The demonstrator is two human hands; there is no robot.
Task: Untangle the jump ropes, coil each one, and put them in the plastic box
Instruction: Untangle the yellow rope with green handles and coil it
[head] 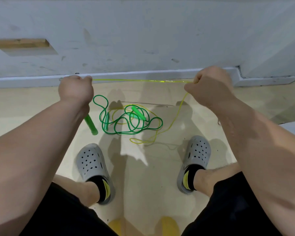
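A thin yellow jump rope (143, 80) is stretched taut between my two fists, above the floor. My left hand (76, 88) grips one end of that stretch, and a light green handle (91, 124) hangs down below its wrist. My right hand (209, 84) grips the other end, from which the yellow cord drops to the floor and loops between my feet. A dark green jump rope (126, 122) lies in a tangled pile on the floor, crossed by yellow loops, with its green handles (138, 113) in the pile. No plastic box is in view.
I sit with my feet apart in grey clogs (92, 165) on a pale wooden floor. A grey wall with a baseboard (143, 74) runs just behind the ropes. A yellow seat edge (169, 226) shows at the bottom.
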